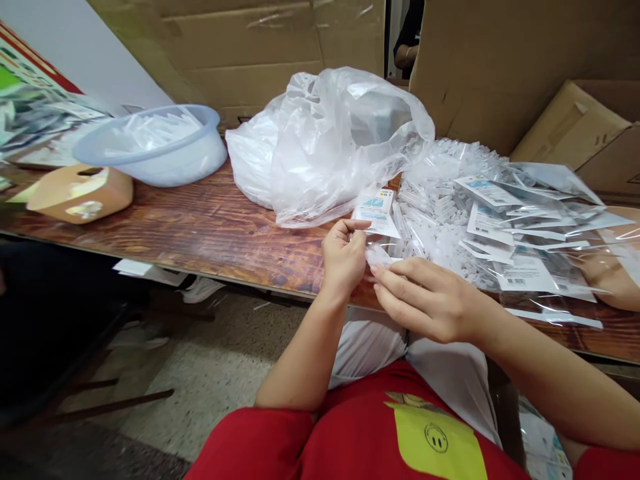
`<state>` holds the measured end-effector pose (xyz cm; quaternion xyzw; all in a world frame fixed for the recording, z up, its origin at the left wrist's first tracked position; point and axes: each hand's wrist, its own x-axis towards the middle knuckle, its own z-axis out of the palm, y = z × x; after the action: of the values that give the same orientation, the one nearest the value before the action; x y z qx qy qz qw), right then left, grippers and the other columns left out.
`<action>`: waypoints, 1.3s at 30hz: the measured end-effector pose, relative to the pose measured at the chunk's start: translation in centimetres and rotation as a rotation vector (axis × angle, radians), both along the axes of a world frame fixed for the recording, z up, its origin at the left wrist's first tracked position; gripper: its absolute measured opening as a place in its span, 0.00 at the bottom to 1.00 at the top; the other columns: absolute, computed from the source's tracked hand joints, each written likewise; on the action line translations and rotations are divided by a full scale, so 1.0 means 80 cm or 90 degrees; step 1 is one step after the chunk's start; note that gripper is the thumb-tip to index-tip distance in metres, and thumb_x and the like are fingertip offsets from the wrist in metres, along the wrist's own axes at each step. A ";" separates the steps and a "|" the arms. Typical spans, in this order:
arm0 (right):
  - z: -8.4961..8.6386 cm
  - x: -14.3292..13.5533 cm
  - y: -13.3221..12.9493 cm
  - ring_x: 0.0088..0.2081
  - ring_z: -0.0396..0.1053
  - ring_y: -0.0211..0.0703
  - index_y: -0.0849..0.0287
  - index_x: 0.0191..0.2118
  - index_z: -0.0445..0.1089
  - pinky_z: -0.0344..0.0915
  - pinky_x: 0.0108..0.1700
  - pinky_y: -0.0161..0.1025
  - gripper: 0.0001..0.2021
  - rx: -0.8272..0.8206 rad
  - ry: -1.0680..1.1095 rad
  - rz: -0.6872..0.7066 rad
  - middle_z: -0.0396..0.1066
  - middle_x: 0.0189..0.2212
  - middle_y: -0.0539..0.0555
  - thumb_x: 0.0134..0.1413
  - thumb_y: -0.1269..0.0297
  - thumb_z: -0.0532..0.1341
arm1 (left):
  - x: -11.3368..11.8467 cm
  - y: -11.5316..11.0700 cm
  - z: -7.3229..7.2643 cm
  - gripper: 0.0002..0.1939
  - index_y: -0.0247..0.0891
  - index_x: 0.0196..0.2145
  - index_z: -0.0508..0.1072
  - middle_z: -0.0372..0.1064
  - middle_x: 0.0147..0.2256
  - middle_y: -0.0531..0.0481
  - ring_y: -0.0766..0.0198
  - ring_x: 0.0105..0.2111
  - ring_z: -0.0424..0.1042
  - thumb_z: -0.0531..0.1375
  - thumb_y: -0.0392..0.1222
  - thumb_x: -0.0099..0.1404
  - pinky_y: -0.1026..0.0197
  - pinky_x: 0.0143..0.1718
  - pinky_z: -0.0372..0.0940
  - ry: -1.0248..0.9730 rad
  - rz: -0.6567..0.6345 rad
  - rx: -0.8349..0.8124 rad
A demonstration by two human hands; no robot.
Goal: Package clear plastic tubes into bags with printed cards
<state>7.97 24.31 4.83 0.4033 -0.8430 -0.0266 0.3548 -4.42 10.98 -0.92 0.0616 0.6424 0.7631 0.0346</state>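
My left hand (344,259) pinches the edge of a clear plastic packet with a printed card (376,212), which lies over the table's front edge area. Close beside it, my right hand (433,297) has its fingers together at the packet's near end. A small whitish translucent piece (379,255) shows at the right fingertips; whether it is inside the packet I cannot tell. Just beyond the hands spreads a heap of small clear plastic pieces (435,207). To the right, several clear packets with printed cards (525,273) lie stacked loosely on the heap.
A large crumpled white plastic bag (310,147) stands behind my hands on the wooden table (200,227). Farther left are a pale blue basin (173,163) of white pieces and an orange container (107,193). Cardboard boxes (575,127) line the back. A person's arm (407,55) shows behind.
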 end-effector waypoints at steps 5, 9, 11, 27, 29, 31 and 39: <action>-0.012 -0.010 -0.004 0.48 0.73 0.50 0.70 0.48 0.75 0.75 0.50 0.48 0.10 -0.038 0.012 -0.064 0.78 0.47 0.67 0.67 0.74 0.59 | 0.012 0.001 0.010 0.06 0.37 0.32 0.74 0.70 0.27 0.54 0.70 0.25 0.66 0.61 0.36 0.54 0.66 0.28 0.62 0.002 -0.017 0.005; -0.018 -0.034 0.003 0.54 0.71 0.50 0.64 0.55 0.75 0.71 0.55 0.50 0.15 -0.139 -0.074 -0.132 0.77 0.54 0.63 0.71 0.71 0.55 | 0.020 0.003 0.020 0.03 0.37 0.30 0.73 0.71 0.28 0.52 0.69 0.27 0.69 0.62 0.37 0.55 0.66 0.33 0.66 0.005 -0.021 0.055; -0.016 -0.038 0.009 0.60 0.68 0.53 0.56 0.61 0.72 0.67 0.60 0.55 0.18 -0.213 -0.111 -0.174 0.71 0.62 0.61 0.71 0.62 0.58 | 0.020 0.002 0.025 0.02 0.37 0.28 0.73 0.68 0.24 0.54 0.71 0.23 0.65 0.61 0.35 0.54 0.67 0.28 0.63 0.000 0.003 0.069; -0.024 -0.050 0.022 0.59 0.74 0.50 0.55 0.47 0.82 0.76 0.57 0.46 0.18 -0.730 -0.426 -0.082 0.76 0.57 0.59 0.48 0.61 0.76 | 0.062 0.003 0.038 0.04 0.39 0.32 0.75 0.77 0.32 0.50 0.65 0.32 0.78 0.60 0.36 0.62 0.65 0.35 0.73 0.172 0.048 0.008; -0.027 -0.048 0.017 0.56 0.76 0.48 0.56 0.41 0.83 0.76 0.58 0.47 0.13 -0.786 -0.387 -0.085 0.78 0.52 0.58 0.48 0.65 0.76 | 0.071 0.004 0.034 0.04 0.39 0.33 0.75 0.76 0.32 0.51 0.65 0.32 0.78 0.60 0.35 0.64 0.65 0.34 0.73 0.202 0.037 0.002; -0.029 -0.042 0.013 0.53 0.78 0.47 0.57 0.37 0.82 0.75 0.58 0.47 0.06 -0.811 -0.344 -0.089 0.80 0.48 0.57 0.50 0.70 0.73 | 0.081 0.005 0.030 0.06 0.40 0.34 0.76 0.76 0.33 0.50 0.65 0.34 0.78 0.60 0.33 0.66 0.64 0.37 0.73 0.253 0.018 0.000; 0.020 -0.012 0.093 0.49 0.80 0.47 0.57 0.35 0.82 0.78 0.52 0.47 0.04 -0.751 -0.157 -0.147 0.81 0.45 0.54 0.52 0.70 0.72 | 0.072 -0.020 0.030 0.19 0.47 0.57 0.65 0.70 0.34 0.53 0.66 0.30 0.77 0.58 0.34 0.71 0.65 0.26 0.68 0.444 -0.249 0.015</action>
<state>7.01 31.77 6.43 0.0452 -0.7885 0.4536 0.4128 1.33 9.42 1.45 0.4387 0.5830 0.6826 -0.0414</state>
